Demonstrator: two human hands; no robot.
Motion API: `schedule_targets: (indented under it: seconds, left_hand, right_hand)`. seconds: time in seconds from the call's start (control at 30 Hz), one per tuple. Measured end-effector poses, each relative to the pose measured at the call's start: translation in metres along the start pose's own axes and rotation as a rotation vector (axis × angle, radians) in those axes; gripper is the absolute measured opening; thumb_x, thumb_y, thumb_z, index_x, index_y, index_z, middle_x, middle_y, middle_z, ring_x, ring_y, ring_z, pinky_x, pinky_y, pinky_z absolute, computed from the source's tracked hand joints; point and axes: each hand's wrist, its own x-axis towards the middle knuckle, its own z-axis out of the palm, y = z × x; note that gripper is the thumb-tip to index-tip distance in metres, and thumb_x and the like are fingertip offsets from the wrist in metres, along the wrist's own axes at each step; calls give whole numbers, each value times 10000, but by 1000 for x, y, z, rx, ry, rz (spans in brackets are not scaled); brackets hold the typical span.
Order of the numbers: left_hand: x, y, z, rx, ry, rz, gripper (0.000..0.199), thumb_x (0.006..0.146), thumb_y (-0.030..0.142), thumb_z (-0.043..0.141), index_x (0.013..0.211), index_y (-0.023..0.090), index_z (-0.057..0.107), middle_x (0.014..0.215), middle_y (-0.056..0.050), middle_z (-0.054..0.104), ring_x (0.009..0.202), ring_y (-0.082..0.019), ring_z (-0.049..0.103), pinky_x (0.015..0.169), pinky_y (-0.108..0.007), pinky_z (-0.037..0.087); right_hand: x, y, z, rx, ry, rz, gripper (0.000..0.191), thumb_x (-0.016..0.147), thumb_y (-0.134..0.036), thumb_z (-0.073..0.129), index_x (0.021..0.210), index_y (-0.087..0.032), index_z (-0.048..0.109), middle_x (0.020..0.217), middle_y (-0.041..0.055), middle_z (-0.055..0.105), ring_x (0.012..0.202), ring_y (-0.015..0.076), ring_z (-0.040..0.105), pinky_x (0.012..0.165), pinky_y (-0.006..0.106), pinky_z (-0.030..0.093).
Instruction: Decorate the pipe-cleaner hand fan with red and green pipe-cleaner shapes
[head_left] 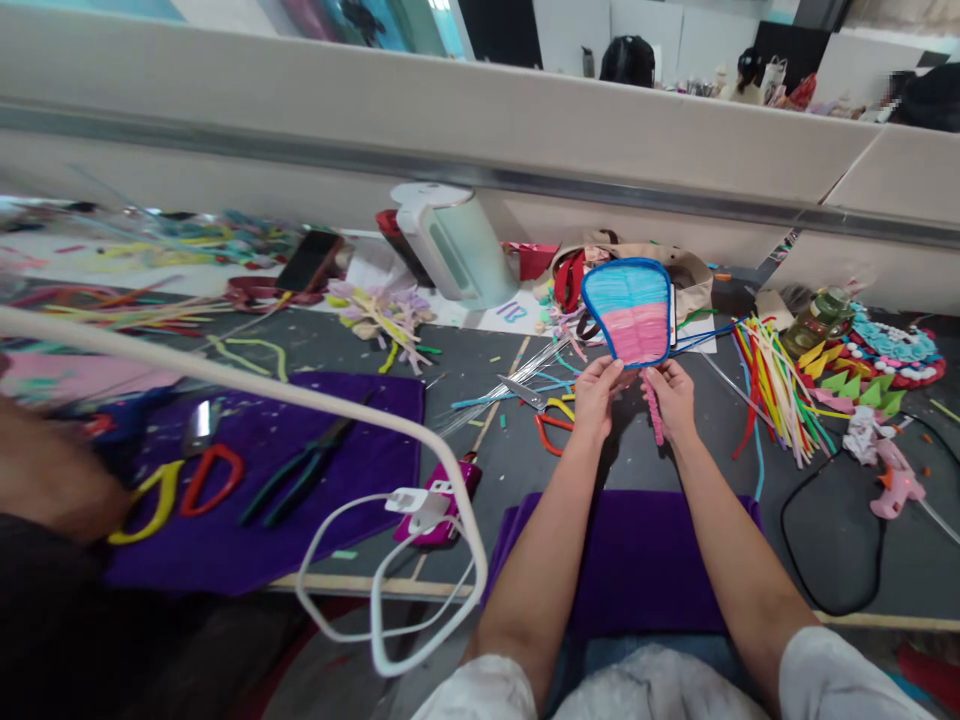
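Both my hands are raised over the dark table, pinching at the lower edge of a blue-and-pink fuzzy panel (628, 312), which looks made of pipe cleaners with a dark blue rim. My left hand (598, 395) grips its lower left corner between thumb and fingers. At the lower right, the fingers of my right hand (673, 396) close on a short pink fuzzy strip (652, 410) that hangs down beside the panel. Whether that strip is joined to the panel, I cannot tell. Red-and-yellow scissors (553, 422) lie just left of my left hand.
Pipe cleaners (784, 385) fan out at right, near a pink glue gun (896, 480) with its black cord. A pale pitcher (457, 245) stands behind. Leftward are a white looped cable (450, 470), pliers (300, 480) on purple cloth (262, 550), and another person's arm (52, 470).
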Motion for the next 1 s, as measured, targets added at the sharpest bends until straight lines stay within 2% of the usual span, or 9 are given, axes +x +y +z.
schedule_targets:
  seconds: [0.23, 0.37, 0.57, 0.8, 1.0]
  left_hand:
    - [-1, -3, 2, 16, -11, -11, 434, 545, 350, 906, 875, 153, 705, 766, -38, 760, 651, -169, 718, 760, -312, 556]
    - [-1, -4, 2, 35, 5, 1, 453, 537, 364, 910, 877, 146, 704, 761, -49, 761, 658, -179, 723, 738, -306, 553]
    - [5, -1, -5, 31, 31, 17, 434, 539, 353, 904, 863, 147, 701, 766, -37, 756, 639, -176, 726, 683, -278, 561]
    - [8, 3, -9, -18, 10, -24, 443, 499, 313, 919, 833, 144, 682, 753, -12, 738, 589, -157, 711, 625, -257, 574]
    - [6, -1, -10, 34, -19, -93, 431, 510, 319, 909, 818, 156, 655, 679, 4, 711, 549, -143, 687, 598, -243, 552]
  right_hand:
    - [1, 3, -1, 3, 28, -35, 271, 740, -400, 744, 869, -202, 611, 706, -40, 620, 558, 64, 540, 480, 164, 480]
    - [2, 2, -1, 16, 28, -19, 294, 716, -413, 763, 851, -204, 606, 703, -37, 623, 570, 71, 547, 487, 168, 494]
    - [0, -2, 1, 67, -41, 103, 368, 696, -492, 786, 824, -196, 607, 744, -17, 656, 602, 93, 609, 519, 202, 543]
    - [6, -7, -7, 72, 12, 59, 375, 719, -500, 760, 916, -207, 636, 826, -16, 679, 714, 105, 631, 579, 202, 536]
    - [8, -11, -11, 60, 31, 25, 345, 689, -488, 780, 805, -199, 631, 656, -52, 594, 526, 75, 484, 455, 195, 443]
